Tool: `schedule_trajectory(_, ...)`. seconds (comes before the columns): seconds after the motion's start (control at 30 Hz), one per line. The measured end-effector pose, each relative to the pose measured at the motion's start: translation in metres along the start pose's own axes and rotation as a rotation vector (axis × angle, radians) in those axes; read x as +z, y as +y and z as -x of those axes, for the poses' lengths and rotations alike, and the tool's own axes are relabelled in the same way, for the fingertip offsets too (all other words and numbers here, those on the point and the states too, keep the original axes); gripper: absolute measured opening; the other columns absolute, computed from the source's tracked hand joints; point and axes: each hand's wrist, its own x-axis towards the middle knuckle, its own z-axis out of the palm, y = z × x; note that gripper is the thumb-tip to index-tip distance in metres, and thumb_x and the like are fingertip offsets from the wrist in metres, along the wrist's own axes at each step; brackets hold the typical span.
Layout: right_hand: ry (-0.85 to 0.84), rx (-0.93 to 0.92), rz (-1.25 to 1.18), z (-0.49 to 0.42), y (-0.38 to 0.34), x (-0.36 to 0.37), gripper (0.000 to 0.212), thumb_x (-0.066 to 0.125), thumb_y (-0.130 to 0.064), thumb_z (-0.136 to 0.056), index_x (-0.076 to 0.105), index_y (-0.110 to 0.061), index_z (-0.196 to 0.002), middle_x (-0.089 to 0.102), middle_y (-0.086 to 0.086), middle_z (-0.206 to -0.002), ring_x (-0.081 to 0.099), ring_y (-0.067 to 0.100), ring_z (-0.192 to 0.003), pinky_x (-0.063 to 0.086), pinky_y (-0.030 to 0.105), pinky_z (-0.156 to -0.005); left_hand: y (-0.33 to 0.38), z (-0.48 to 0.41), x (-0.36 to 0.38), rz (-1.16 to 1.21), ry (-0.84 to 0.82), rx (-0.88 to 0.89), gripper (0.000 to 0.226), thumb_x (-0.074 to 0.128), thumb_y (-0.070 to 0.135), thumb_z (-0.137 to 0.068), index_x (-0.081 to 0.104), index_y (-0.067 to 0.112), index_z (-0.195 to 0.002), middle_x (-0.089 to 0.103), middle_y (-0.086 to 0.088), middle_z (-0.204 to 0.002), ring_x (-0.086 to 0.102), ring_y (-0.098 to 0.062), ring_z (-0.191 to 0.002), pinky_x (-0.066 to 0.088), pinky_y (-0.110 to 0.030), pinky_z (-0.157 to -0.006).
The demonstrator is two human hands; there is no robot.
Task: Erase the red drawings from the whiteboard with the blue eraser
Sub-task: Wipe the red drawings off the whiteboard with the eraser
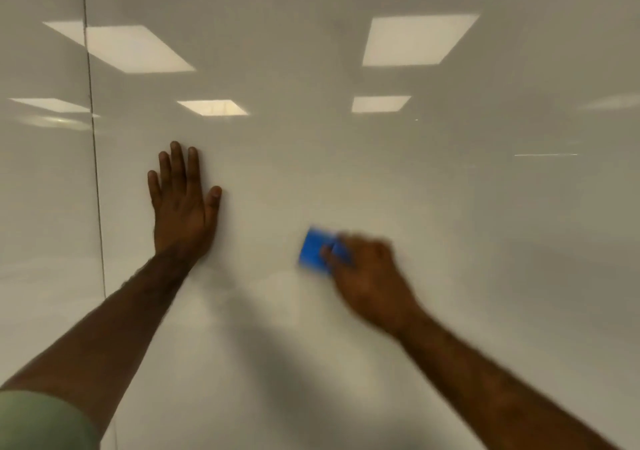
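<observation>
A glossy whiteboard (381,179) fills the view. My right hand (367,276) grips the blue eraser (313,250) and presses it against the board just right of centre; hand and eraser are blurred by motion. My left hand (183,204) lies flat on the board to the left, fingers spread and pointing up, holding nothing. No red marks show anywhere on the board in this frame.
A thin vertical seam (95,172) between board panels runs down the left side, just left of my left hand. Ceiling lights (415,39) reflect as bright rectangles in the upper board. A green sleeve (41,422) shows at the bottom left corner.
</observation>
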Motion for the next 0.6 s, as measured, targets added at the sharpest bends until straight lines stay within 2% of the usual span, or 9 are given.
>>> schedule_trajectory(0.03, -0.098, -0.138, 0.018, 0.027, -0.024, 0.015, 0.028, 0.051, -0.038, -0.107, 0.063, -0.021, -0.126, 0.068, 0.011, -0.121, 0.064, 0.037, -0.108, 0.046, 0.039, -0.089, 0.002, 0.0, 0.001, -0.005, 0.001, 0.003, 0.073, 0.023, 0.049, -0.107, -0.001, 0.013, -0.165, -0.007, -0.011, -0.174, -0.008, -0.03, -0.161, -0.001, -0.055, -0.129)
schedule_trajectory(0.07, -0.184, -0.279, 0.065, 0.05, -0.045, 0.029, 0.025, 0.049, -0.028, -0.108, 0.065, -0.02, -0.127, 0.067, 0.013, -0.123, 0.064, 0.036, -0.108, 0.046, 0.04, -0.089, 0.0, 0.0, -0.001, -0.01, 0.005, 0.003, 0.072, 0.024, 0.048, -0.107, 0.0, 0.012, -0.165, -0.007, -0.012, -0.174, -0.008, -0.03, -0.161, -0.001, -0.055, -0.129)
schedule_trajectory(0.13, -0.233, -0.471, 0.12, 0.058, -0.052, 0.037, 0.027, 0.045, -0.012, -0.109, 0.063, -0.01, -0.129, 0.065, 0.017, -0.124, 0.064, 0.037, -0.103, 0.047, 0.044, -0.087, 0.0, -0.001, -0.002, -0.01, -0.002, 0.003, 0.073, 0.025, 0.047, -0.107, 0.0, 0.012, -0.165, -0.007, -0.013, -0.174, -0.008, -0.031, -0.161, -0.001, -0.056, -0.129)
schedule_trajectory(0.2, -0.166, -0.385, 0.095, 0.017, -0.038, 0.024, 0.033, 0.039, -0.028, -0.111, 0.062, -0.017, -0.132, 0.065, 0.013, -0.127, 0.065, 0.04, -0.104, 0.048, 0.042, -0.091, 0.001, -0.002, -0.003, -0.007, -0.01, 0.009, 0.073, 0.026, 0.046, -0.107, 0.0, 0.011, -0.165, -0.007, -0.013, -0.173, -0.008, -0.031, -0.16, -0.001, -0.056, -0.128)
schedule_trajectory(0.27, 0.004, -0.175, 0.154, -0.044, -0.023, 0.003, 0.034, 0.05, -0.04, -0.105, 0.065, -0.022, -0.129, 0.065, 0.012, -0.125, 0.065, 0.043, -0.106, 0.048, 0.043, -0.089, 0.0, -0.002, -0.004, -0.01, -0.014, 0.004, 0.072, 0.026, 0.046, -0.107, 0.0, 0.011, -0.165, -0.007, -0.013, -0.173, -0.008, -0.031, -0.16, -0.001, -0.056, -0.129)
schedule_trajectory(0.33, 0.193, 0.061, 0.199, -0.095, 0.001, -0.022, 0.035, 0.069, -0.023, -0.093, 0.07, -0.01, -0.126, 0.065, 0.024, -0.124, 0.065, 0.046, -0.105, 0.05, 0.049, -0.085, 0.002, -0.002, -0.003, -0.007, -0.023, 0.009, 0.072, 0.026, 0.046, -0.108, -0.001, 0.011, -0.165, -0.007, -0.012, -0.174, -0.009, -0.031, -0.16, -0.002, -0.055, -0.129)
schedule_trajectory(0.4, 0.264, 0.173, 0.179, -0.122, 0.01, -0.034, 0.043, 0.072, -0.018, -0.089, 0.064, -0.005, -0.129, 0.06, 0.026, -0.128, 0.059, 0.045, -0.109, 0.046, 0.052, -0.088, 0.003, -0.001, -0.003, -0.008, -0.029, 0.012, 0.072, 0.026, 0.045, -0.109, -0.002, 0.011, -0.165, -0.008, -0.011, -0.174, -0.01, -0.03, -0.16, -0.002, -0.054, -0.129)
schedule_trajectory(0.5, 0.248, 0.117, 0.175, -0.101, -0.015, -0.01, 0.042, 0.074, -0.014, -0.087, 0.067, -0.004, -0.127, 0.062, 0.029, -0.127, 0.062, 0.046, -0.108, 0.047, 0.05, -0.087, 0.002, 0.003, -0.004, 0.008, -0.038, 0.015, 0.071, 0.026, 0.043, -0.109, -0.002, 0.01, -0.165, -0.008, -0.01, -0.174, -0.009, -0.029, -0.161, 0.0, -0.051, -0.13)
schedule_trajectory(0.6, 0.086, -0.236, 0.177, -0.031, -0.042, 0.03, 0.04, 0.073, -0.006, -0.089, 0.067, -0.003, -0.129, 0.062, 0.03, -0.127, 0.064, 0.046, -0.108, 0.047, 0.05, -0.088, 0.007, 0.009, 0.0, 0.019, -0.043, 0.035, 0.071, 0.026, 0.042, -0.109, -0.002, 0.01, -0.165, -0.008, -0.009, -0.174, -0.009, -0.026, -0.161, 0.001, -0.049, -0.13)
